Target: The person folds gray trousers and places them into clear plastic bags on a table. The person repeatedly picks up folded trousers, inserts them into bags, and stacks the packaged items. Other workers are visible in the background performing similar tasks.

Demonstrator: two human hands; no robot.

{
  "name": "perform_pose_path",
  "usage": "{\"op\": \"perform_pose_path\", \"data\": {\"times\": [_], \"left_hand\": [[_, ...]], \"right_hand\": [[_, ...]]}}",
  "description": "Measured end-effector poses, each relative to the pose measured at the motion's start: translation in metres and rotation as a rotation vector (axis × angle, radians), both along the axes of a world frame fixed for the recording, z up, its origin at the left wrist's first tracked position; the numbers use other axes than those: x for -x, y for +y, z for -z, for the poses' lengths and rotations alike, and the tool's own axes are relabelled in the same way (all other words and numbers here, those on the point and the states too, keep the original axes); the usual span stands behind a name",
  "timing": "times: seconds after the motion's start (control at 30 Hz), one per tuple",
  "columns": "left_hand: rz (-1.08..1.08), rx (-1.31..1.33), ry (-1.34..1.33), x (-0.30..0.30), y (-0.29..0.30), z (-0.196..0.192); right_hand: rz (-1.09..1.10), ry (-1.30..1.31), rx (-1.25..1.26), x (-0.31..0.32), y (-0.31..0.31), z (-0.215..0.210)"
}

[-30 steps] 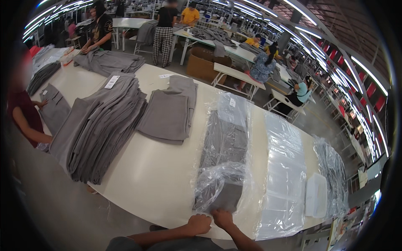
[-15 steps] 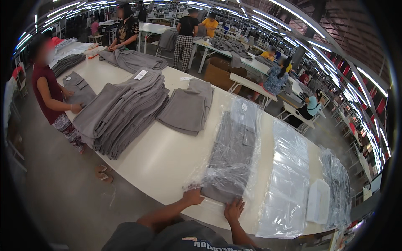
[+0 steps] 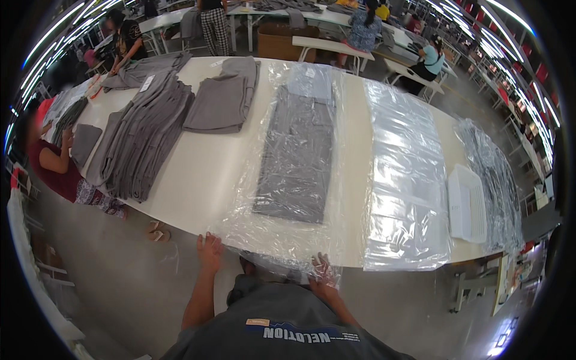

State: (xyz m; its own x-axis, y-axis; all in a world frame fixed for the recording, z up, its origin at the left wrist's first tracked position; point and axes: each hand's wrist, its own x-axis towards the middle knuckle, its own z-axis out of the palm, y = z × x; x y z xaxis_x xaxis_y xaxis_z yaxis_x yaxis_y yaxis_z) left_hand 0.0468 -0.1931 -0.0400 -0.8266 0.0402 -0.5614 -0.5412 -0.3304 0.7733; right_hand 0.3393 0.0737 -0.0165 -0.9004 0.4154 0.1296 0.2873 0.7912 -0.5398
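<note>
A folded pair of grey trousers (image 3: 295, 162) lies flat inside a long clear plastic bag (image 3: 270, 231) on the table in front of me. The bag's near end runs past the trousers and hangs over the table edge. At the bag's near left corner is my left hand (image 3: 209, 252), fingers stretched and apart, by the table edge. My right hand (image 3: 323, 273) touches the overhanging film near its right corner, its fingers spread. Some film partly covers that hand, so its exact contact is hard to see.
Left of the bag lie a single folded pair of trousers (image 3: 223, 99) and a tall trouser stack (image 3: 141, 135). To the right are flat clear bags (image 3: 405, 180), a white plastic basket (image 3: 467, 204) and bagged garments (image 3: 492, 180). A co-worker (image 3: 57, 159) stands at the left edge.
Both hands have drawn back toward me, away from the trousers' near end, and moved apart. The bag's near end now extends beyond the trousers over the edge. My view has tilted down.
</note>
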Motion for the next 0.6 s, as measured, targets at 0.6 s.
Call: {"op": "perform_pose_path", "data": {"times": [0.6], "left_hand": [[0.524,1.199,0.592,0.051,0.026,0.034]], "right_hand": [[0.62,-0.145,1.185,-0.051,0.049,0.032]]}}
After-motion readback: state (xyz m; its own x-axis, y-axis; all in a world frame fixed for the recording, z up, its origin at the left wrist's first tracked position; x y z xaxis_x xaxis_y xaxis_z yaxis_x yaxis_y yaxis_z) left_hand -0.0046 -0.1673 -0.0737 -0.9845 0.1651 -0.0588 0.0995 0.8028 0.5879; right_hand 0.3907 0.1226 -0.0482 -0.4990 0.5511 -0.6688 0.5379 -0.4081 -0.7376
